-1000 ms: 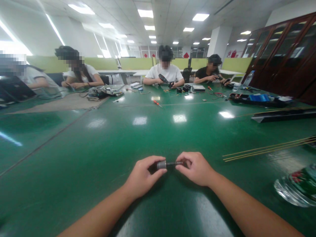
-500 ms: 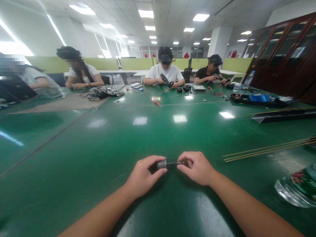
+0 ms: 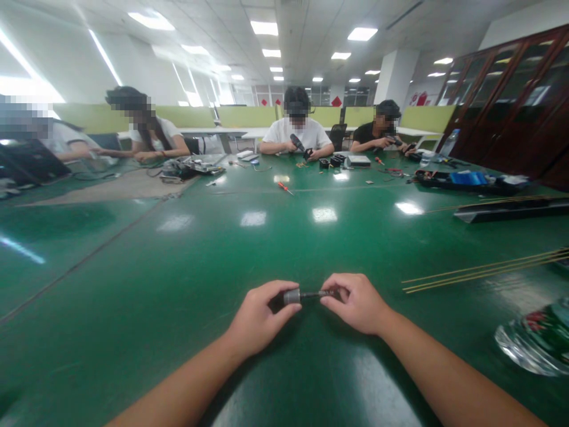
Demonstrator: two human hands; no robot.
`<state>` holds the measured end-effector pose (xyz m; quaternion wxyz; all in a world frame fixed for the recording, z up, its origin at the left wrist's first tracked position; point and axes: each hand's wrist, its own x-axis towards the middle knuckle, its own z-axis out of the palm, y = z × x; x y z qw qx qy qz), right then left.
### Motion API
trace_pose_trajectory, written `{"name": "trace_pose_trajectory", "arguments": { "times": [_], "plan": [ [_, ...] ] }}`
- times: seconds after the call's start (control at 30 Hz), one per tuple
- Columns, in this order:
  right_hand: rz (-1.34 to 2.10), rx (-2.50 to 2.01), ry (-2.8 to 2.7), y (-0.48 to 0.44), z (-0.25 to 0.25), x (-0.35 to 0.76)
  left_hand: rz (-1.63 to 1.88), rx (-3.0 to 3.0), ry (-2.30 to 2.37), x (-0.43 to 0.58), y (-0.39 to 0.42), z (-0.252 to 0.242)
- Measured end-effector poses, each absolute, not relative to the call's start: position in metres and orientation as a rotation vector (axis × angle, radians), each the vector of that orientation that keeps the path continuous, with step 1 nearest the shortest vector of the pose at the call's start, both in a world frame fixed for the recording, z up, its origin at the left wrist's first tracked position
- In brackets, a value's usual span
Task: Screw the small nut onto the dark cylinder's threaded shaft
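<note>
Low over the near part of the green table (image 3: 213, 249), a dull grey cylinder (image 3: 291, 296) lies level in line with a thin dark shaft (image 3: 309, 295). The thumb and fingers of my left hand (image 3: 260, 311) are wrapped round the cylinder from the left. On the other side, my right hand (image 3: 355, 302) pinches the shaft's far end, where a dark brown piece with pale marks shows between the fingers. The cylinder's back end is hidden in my left palm. Whether the parts are one piece or joined, I cannot tell.
Thin brass-coloured rods (image 3: 480, 273) and a clear bottle (image 3: 533, 341) lie at right, a dark metal channel (image 3: 511, 210) beyond them. A red screwdriver (image 3: 284, 188) lies farther off. Several people work across the table; one person (image 3: 297, 133) holds a drill-like tool (image 3: 297, 142).
My hands and the held piece have hardly moved. At far left, a seated person's arm now reaches out to the left. The view has shifted very slightly.
</note>
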<state>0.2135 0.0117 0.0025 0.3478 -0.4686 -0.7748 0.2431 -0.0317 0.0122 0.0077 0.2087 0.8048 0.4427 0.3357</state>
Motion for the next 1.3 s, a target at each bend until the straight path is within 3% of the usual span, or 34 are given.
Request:
{"name": "trace_pose_trajectory", "arguments": {
  "times": [1.3],
  "plan": [
    [0.659, -1.218, -1.960, 0.0146, 0.0000, 0.2165, 0.906, 2.196, 1.262, -0.0348, 0.0156, 0.0035]
  ]
}}
